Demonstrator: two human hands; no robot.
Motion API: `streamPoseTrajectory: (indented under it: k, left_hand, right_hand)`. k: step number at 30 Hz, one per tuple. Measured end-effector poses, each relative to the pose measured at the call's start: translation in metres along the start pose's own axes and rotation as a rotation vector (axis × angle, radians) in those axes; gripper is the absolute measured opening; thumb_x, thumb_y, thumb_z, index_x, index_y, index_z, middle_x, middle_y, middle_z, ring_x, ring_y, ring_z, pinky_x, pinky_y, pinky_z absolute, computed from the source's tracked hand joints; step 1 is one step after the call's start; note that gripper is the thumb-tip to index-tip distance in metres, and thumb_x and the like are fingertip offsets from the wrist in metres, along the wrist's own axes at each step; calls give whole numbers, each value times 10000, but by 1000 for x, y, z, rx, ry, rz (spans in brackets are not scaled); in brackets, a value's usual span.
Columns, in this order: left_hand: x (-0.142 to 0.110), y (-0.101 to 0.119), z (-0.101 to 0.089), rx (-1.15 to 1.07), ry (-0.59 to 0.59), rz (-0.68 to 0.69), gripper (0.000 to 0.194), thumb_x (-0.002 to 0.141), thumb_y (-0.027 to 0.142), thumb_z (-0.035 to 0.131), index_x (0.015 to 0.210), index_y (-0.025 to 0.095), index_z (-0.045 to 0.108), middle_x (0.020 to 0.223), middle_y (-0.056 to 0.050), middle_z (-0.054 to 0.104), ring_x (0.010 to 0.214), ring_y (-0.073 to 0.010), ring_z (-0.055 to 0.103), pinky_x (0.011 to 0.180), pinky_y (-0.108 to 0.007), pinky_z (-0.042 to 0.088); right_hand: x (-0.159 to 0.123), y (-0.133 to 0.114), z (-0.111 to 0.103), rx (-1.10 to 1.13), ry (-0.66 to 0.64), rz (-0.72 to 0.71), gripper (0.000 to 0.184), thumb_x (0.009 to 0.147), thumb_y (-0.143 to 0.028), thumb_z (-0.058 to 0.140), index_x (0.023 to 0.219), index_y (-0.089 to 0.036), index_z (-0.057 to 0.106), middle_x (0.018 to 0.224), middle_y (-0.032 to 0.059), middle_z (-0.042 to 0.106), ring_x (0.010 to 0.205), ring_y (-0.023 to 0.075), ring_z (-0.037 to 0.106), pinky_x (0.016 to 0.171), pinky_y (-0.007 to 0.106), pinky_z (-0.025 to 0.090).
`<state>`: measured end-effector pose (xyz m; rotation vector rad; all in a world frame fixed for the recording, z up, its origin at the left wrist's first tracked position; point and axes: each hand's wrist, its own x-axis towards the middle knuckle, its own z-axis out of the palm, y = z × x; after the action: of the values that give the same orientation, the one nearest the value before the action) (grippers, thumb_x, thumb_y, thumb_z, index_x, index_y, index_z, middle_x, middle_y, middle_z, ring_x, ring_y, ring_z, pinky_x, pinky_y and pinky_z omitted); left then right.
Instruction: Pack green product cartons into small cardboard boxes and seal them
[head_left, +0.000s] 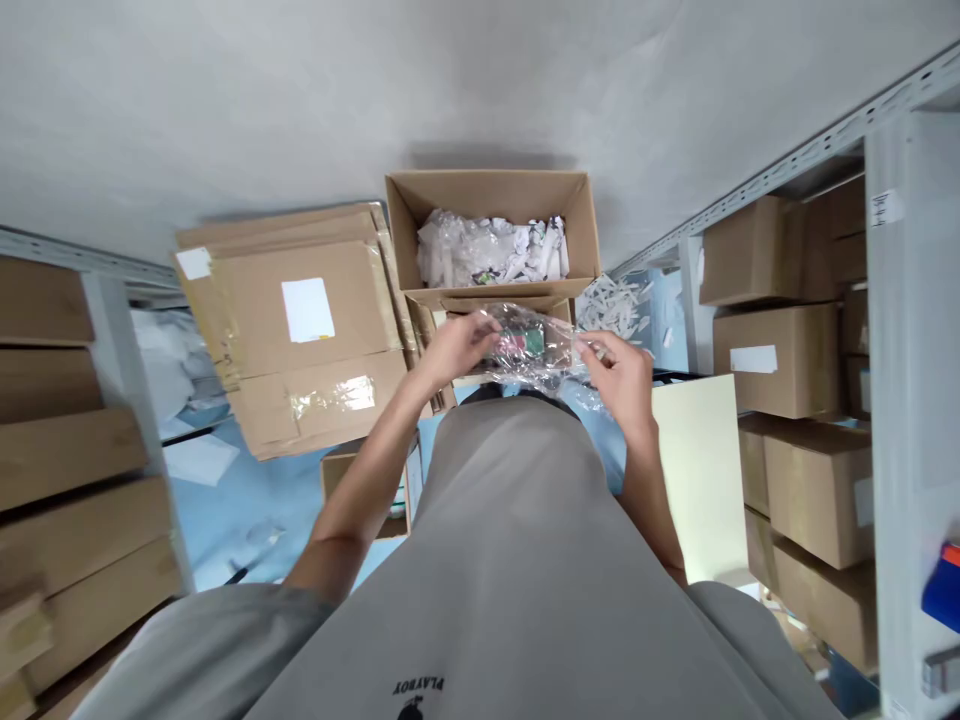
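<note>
Between both hands a clear plastic bag (556,345) is stretched, with a small green and pink item (531,343) visible through it. My left hand (463,347) pinches the bag's left end, and my right hand (621,375) pinches its right side. Just beyond the bag stands an open cardboard box (492,183) with crumpled paper (525,250) and clear plastic wrap (454,245) inside. Part of another carton (459,303) shows below that box, mostly hidden by the bag and hands.
Flattened cardboard (247,320) leans at the left of the box. Paper strips (615,305) lie in a heap at the right. Shelves of cartons (780,350) line the right side, and more stacked cartons (75,450) stand at the left. A pale panel (697,470) is near my right forearm.
</note>
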<state>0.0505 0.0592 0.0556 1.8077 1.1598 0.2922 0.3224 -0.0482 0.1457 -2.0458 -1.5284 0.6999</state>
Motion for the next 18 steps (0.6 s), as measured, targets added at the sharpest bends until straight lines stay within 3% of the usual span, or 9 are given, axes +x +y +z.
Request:
streamPoseTrajectory:
  k: [4, 7, 9, 12, 18]
  left_hand:
    - [33, -15, 30, 293, -338, -91, 365, 1115, 386, 504, 1168, 187, 806, 1127, -149, 854, 1089, -322, 810, 977, -372, 584]
    - [43, -14, 38, 408, -440, -150, 417, 1132, 363, 441, 1189, 165, 803, 1239, -192, 837, 1177, -344, 797, 1021, -386, 576]
    - [38, -13, 36, 413, -451, -163, 419, 1131, 351, 439, 1206, 146, 797, 1304, -214, 816, 1222, -353, 780, 1041, -393, 577]
    - [14, -15, 29, 358, -364, -150, 377, 1123, 339, 463, 1225, 158, 778, 1302, -199, 800, 1222, -336, 762, 1055, -392, 586]
    - [-25, -30, 11, 243, 28, -181, 329, 1123, 323, 447, 1208, 159, 719, 1353, -248, 732, 1260, -393, 733, 1118, -543, 592]
  right_hand:
    - [6, -10, 17, -141, -119, 15, 249, 1072, -364, 669, 1206, -263, 852, 994, 56, 881, 820, 259, 804, 855, 366, 612]
    - [14, -23, 20, -203, -166, -2, 268, 1076, -314, 669, 1275, -256, 839, 1107, 79, 891, 904, 286, 828, 892, 382, 610]
    - [20, -30, 20, -229, -174, 0, 286, 1087, -304, 660, 1314, -253, 827, 1153, 90, 888, 950, 299, 835, 917, 393, 610]
    - [31, -37, 18, -249, -174, -3, 288, 1093, -304, 655, 1319, -248, 824, 1154, 97, 883, 994, 315, 837, 945, 408, 610]
    - [63, -39, 29, -185, -187, -98, 218, 1098, -267, 634, 1126, -267, 850, 1002, 54, 865, 942, 291, 826, 950, 401, 612]
